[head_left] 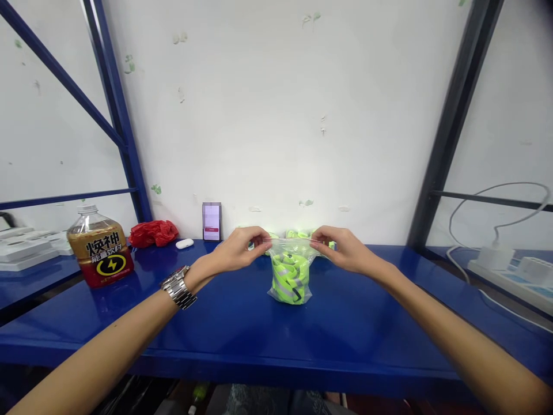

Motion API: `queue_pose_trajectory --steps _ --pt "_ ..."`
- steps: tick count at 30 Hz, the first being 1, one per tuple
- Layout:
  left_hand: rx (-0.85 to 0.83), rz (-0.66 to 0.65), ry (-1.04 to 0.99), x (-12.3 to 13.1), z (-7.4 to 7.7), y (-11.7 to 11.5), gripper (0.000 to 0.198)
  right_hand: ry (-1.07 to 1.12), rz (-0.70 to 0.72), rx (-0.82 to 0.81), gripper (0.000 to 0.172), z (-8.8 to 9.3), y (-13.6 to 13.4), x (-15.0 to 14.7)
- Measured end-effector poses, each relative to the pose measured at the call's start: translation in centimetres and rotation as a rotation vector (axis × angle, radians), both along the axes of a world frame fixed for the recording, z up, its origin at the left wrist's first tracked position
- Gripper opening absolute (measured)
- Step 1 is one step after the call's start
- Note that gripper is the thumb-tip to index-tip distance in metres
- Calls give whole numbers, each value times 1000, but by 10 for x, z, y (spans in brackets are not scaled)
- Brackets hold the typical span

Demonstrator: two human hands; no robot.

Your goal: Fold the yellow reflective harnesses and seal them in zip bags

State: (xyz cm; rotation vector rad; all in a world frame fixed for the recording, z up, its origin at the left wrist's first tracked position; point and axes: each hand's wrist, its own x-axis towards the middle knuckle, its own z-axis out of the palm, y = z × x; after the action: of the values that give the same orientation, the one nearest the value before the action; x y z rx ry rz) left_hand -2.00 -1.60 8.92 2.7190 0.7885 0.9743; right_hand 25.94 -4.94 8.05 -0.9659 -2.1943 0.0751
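Observation:
A clear plastic zip bag (pixel 290 278) stands upright on the blue table (pixel 242 328), packed with a folded neon-yellow strap with grey reflective stripes. My left hand (pixel 244 249), with a metal watch (pixel 179 287) on the wrist, pinches the left end of the bag's top edge. At the right end of the same edge, my right hand (pixel 339 248) pinches with thumb and forefinger. The top edge is stretched level between both hands. Behind the bag, more neon-yellow bundles (pixel 297 234) lie near the wall, partly hidden by the hands and bag.
To the left stand a large drink bottle (pixel 101 248), a crumpled red plastic bag (pixel 153 233) and a small white case (pixel 184 244). A phone (pixel 211 221) leans on the wall. At right, a white power strip (pixel 514 282) with cables sits behind a dark metal post (pixel 449 127).

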Motion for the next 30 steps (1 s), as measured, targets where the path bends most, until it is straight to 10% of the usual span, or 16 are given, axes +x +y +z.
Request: queue_pose_trajectory --steps 30 --pt "36 -17 94 13 6 -4 17 -50 33 60 12 -2 5 -19"
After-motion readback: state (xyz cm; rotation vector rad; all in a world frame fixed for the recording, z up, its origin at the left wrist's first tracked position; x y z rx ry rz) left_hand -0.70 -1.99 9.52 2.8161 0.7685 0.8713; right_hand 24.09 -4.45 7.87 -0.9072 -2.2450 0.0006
